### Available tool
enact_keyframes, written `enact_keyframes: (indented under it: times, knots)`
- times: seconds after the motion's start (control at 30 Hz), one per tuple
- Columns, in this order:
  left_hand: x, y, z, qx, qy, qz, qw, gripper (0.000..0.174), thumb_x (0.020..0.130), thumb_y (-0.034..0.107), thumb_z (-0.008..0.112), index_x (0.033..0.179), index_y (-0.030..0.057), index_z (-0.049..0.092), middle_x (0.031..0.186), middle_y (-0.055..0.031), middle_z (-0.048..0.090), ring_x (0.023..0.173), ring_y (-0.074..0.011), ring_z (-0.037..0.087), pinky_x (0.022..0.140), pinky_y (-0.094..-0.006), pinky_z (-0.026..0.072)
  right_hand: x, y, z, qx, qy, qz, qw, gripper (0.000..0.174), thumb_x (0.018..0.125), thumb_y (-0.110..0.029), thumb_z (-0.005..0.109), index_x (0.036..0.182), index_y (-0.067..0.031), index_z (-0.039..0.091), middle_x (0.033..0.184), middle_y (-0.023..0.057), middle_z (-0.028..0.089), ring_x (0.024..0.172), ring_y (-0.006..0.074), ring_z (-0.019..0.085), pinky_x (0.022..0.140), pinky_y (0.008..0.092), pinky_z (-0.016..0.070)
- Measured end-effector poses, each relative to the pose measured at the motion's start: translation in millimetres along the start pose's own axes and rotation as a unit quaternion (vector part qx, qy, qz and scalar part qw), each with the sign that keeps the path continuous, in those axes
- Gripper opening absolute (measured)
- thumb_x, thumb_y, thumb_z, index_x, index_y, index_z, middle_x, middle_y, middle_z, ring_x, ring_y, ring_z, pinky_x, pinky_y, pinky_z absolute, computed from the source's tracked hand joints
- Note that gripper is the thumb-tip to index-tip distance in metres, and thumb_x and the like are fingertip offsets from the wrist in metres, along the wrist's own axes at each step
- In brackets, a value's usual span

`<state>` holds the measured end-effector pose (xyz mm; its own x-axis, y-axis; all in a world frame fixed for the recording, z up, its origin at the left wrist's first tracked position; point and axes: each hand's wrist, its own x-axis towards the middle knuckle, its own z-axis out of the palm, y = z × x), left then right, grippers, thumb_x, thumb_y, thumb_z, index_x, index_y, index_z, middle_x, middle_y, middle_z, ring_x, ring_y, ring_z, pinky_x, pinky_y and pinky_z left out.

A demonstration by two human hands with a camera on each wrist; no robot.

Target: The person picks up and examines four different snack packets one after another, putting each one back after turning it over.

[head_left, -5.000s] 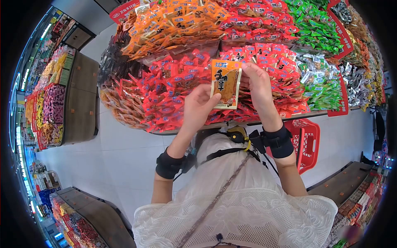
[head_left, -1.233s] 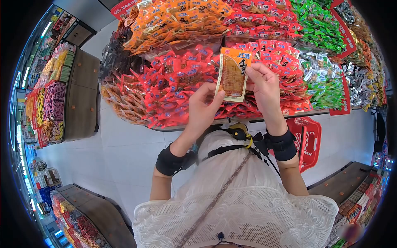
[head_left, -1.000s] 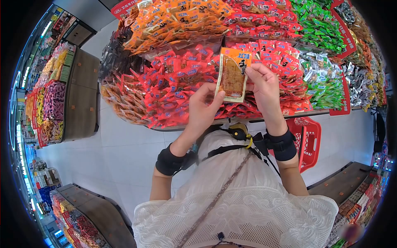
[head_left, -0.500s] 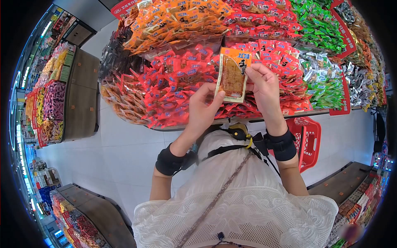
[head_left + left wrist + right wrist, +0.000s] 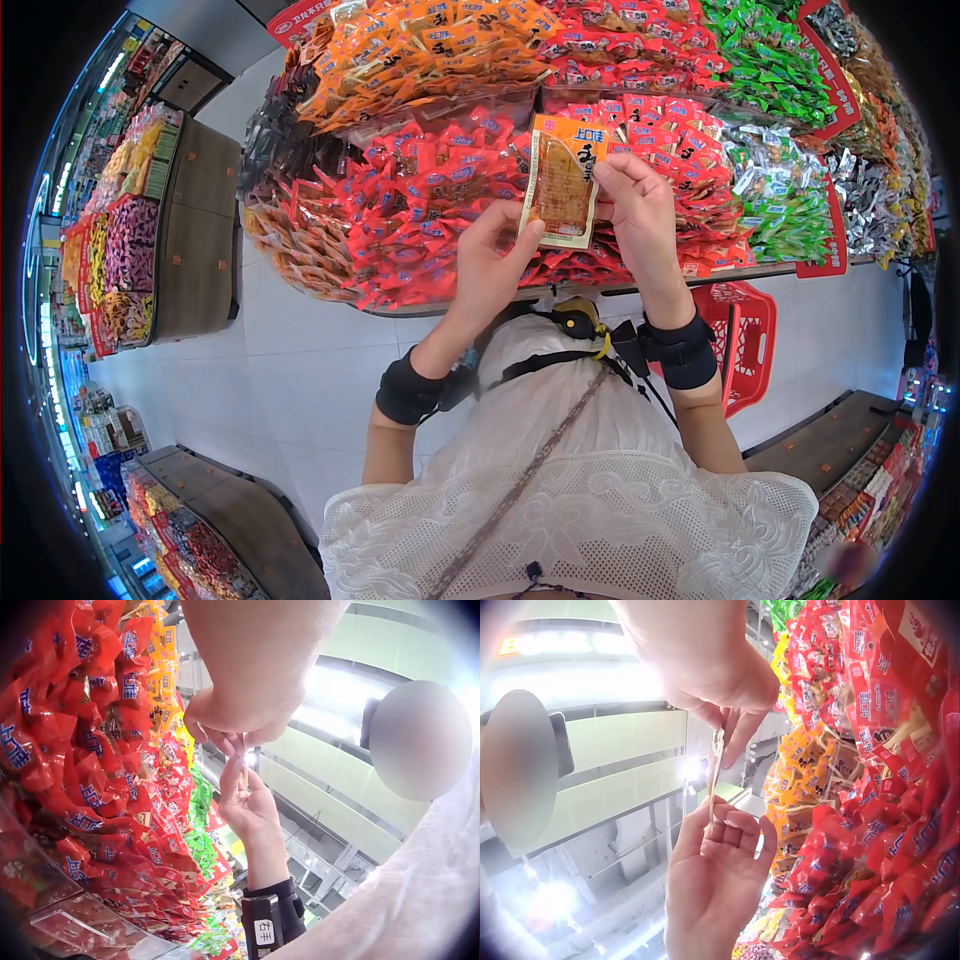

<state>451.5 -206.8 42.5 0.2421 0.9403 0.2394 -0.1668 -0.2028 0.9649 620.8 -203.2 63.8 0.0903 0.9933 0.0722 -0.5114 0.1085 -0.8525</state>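
A flat snack packet (image 5: 563,185) with an orange top and a clear window over brown food is held up above the display in the head view. My left hand (image 5: 490,255) pinches its lower left edge, thumb on the near face. The right hand (image 5: 642,205) pinches the upper right edge. Seen edge-on in the right wrist view, the packet (image 5: 715,769) is a thin strip between the fingers of the right hand (image 5: 705,671) above and the left hand (image 5: 716,889) below. In the left wrist view both hands meet at it, the left hand (image 5: 247,705) nearer the camera.
Behind the packet rise heaps of red packets (image 5: 430,240), orange packets (image 5: 430,60) and green packets (image 5: 765,65). A red shopping basket (image 5: 760,350) stands below the display's right front. Brown cabinets (image 5: 195,240) with more goods line the left side.
Since five seconds ago the packet has been turned to its windowed side and moved slightly up and right, both hands still pinching it. Over the last second almost nothing moves.
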Motion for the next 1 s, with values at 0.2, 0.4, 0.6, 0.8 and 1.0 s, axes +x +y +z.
enact_keyframes:
  times: [0.2, 0.4, 0.6, 0.8, 1.0]
  knots:
    - [-0.5, -2.1, -0.2, 0.003, 0.004, 0.006, 1.0, 0.009, 0.084, 0.007, 0.058, 0.087, -0.0009, 0.056, 0.078, -0.0005, 0.058, 0.066, -0.0047, 0.053, 0.062, -0.0204, 0.0436, -0.1, 0.2, -0.8, -0.001, -0.001, 0.005, 1.0, 0.011, 0.085, -0.009, 0.057, 0.093, -0.0008, 0.058, 0.083, 0.0036, 0.063, 0.071, 0.0073, 0.06, 0.06, 0.0231, 0.0532]
    - [-0.8, -2.1, 0.4, 0.002, 0.003, 0.006, 1.0, 0.008, 0.084, 0.007, 0.058, 0.088, -0.001, 0.056, 0.077, -0.0005, 0.058, 0.067, -0.0046, 0.052, 0.063, -0.0205, 0.0436, -0.8, -0.2, -0.8, -0.004, 0.005, 0.007, 1.0, 0.011, 0.085, -0.009, 0.057, 0.093, -0.0009, 0.058, 0.083, 0.0034, 0.063, 0.071, 0.0073, 0.06, 0.06, 0.0233, 0.0531]
    - [-1.3, -1.2, 1.5, 0.005, 0.002, 0.005, 1.0, 0.009, 0.084, 0.007, 0.058, 0.088, -0.001, 0.055, 0.076, -0.0004, 0.058, 0.067, -0.0043, 0.052, 0.063, -0.0202, 0.0434, -2.0, -1.1, -1.2, -0.003, 0.003, 0.004, 1.0, 0.011, 0.086, -0.009, 0.057, 0.093, -0.001, 0.058, 0.083, 0.0034, 0.063, 0.071, 0.0075, 0.06, 0.06, 0.0238, 0.053]
    - [-1.0, -1.8, 1.3, 0.003, -0.001, 0.008, 1.0, 0.008, 0.085, 0.007, 0.057, 0.088, -0.001, 0.055, 0.077, -0.0004, 0.058, 0.068, -0.0043, 0.052, 0.063, -0.0202, 0.0434, -2.1, -1.2, -1.3, -0.002, 0.001, 0.002, 1.0, 0.011, 0.086, -0.009, 0.057, 0.093, -0.0011, 0.058, 0.083, 0.0034, 0.063, 0.072, 0.0075, 0.06, 0.061, 0.024, 0.0529]
    - [-1.4, -2.0, 1.5, -0.004, -0.002, 0.001, 1.0, 0.008, 0.085, 0.006, 0.057, 0.088, -0.001, 0.055, 0.077, 0.0, 0.057, 0.068, -0.0043, 0.052, 0.064, -0.0201, 0.0432, -1.7, -0.5, -2.0, 0.001, 0.0, 0.004, 1.0, 0.011, 0.086, -0.009, 0.057, 0.093, -0.001, 0.058, 0.083, 0.0033, 0.063, 0.072, 0.0075, 0.06, 0.061, 0.0241, 0.053]
